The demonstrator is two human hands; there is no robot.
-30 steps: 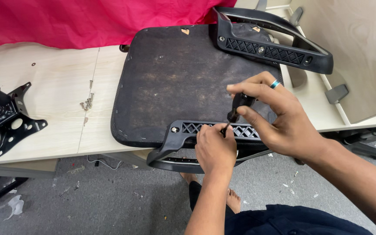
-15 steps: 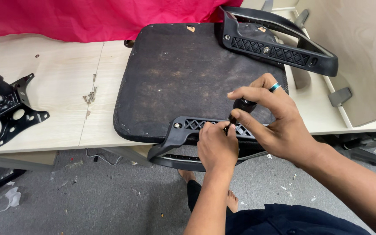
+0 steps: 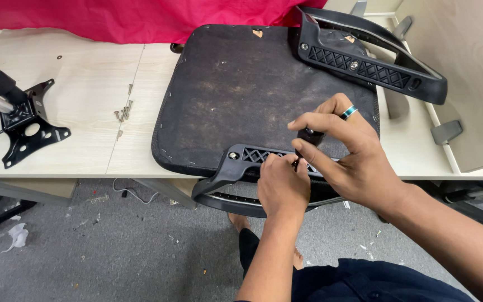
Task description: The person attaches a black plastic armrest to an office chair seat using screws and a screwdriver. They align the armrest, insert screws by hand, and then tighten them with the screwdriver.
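Note:
An upside-down black chair seat (image 3: 247, 95) lies on a pale wooden table (image 3: 79, 140). A black plastic armrest (image 3: 236, 168) is fixed along its near edge and hangs over the table edge. My right hand (image 3: 345, 154), with a ring on one finger, grips a small black tool handle (image 3: 310, 136) held upright over the armrest's bracket. My left hand (image 3: 282, 187) pinches the tool's lower tip against the bracket. A second black armrest (image 3: 364, 53) sits at the seat's far right edge.
Several loose screws (image 3: 123, 112) lie on the table left of the seat. A black metal chair mechanism (image 3: 20, 120) rests at the far left. Red cloth (image 3: 141, 17) covers the back. Wooden panels (image 3: 459, 78) stand at right. Grey floor with scraps lies below.
Both hands stay at the same spot on the near armrest; my right hand's fingers have shifted slightly around the tool handle. The view has tilted slightly.

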